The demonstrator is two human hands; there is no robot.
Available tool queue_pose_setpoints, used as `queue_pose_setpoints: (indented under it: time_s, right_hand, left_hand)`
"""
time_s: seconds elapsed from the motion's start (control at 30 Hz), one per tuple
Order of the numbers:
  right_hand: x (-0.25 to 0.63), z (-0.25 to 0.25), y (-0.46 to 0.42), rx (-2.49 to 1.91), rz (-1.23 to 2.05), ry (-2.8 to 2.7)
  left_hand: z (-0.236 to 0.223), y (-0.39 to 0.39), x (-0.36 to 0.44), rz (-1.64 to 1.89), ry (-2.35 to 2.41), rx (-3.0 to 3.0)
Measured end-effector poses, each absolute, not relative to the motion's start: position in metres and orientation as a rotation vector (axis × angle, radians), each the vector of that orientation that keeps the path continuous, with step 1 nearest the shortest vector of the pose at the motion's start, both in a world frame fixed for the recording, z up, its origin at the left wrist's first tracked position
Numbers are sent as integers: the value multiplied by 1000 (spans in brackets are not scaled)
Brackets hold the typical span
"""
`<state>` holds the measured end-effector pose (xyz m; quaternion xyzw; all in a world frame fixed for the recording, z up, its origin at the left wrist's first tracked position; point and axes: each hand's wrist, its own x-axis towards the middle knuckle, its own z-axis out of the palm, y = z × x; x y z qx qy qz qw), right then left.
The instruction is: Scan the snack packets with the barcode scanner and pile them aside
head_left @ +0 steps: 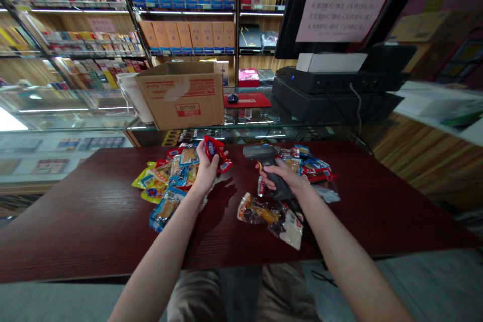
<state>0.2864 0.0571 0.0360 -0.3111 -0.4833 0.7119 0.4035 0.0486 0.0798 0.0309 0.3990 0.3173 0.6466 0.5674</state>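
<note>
My left hand is closed on a red snack packet, raised just above the table beside a pile of packaged snacks in blue, yellow and red wrappers. Wrapped around the handle of a dark barcode scanner is my right hand; the scanner's head points left, toward the red packet, with a gap between them. A second pile of snack packets lies behind and right of the scanner, partly hidden by it. Nearer to me lies a clear packet with a drumstick-like snack.
The dark red wooden table has a glass counter behind it. On that counter stand an open cardboard box, a mouse and a black register machine. The scanner's cable runs down past my right forearm.
</note>
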Motion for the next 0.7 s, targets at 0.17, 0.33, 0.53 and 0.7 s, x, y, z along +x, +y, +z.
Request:
queue_pose_setpoints:
  time_s: [0.17, 0.33, 0.53, 0.7]
  right_hand:
    - [284, 39, 52, -825, 1864, -1255]
    - [279, 39, 49, -840, 1872, -1259]
    - [279, 38, 50, -814, 1868, -1253]
    - [278, 38, 50, -828, 1859, -1277]
  left_hand:
    - [30, 81, 49, 1583, 713, 1049]
    - [31, 83, 48, 1636, 759, 1053]
    - [28, 85, 38, 1701, 975, 1210]
    - [25, 86, 36, 1654, 1092, 1454]
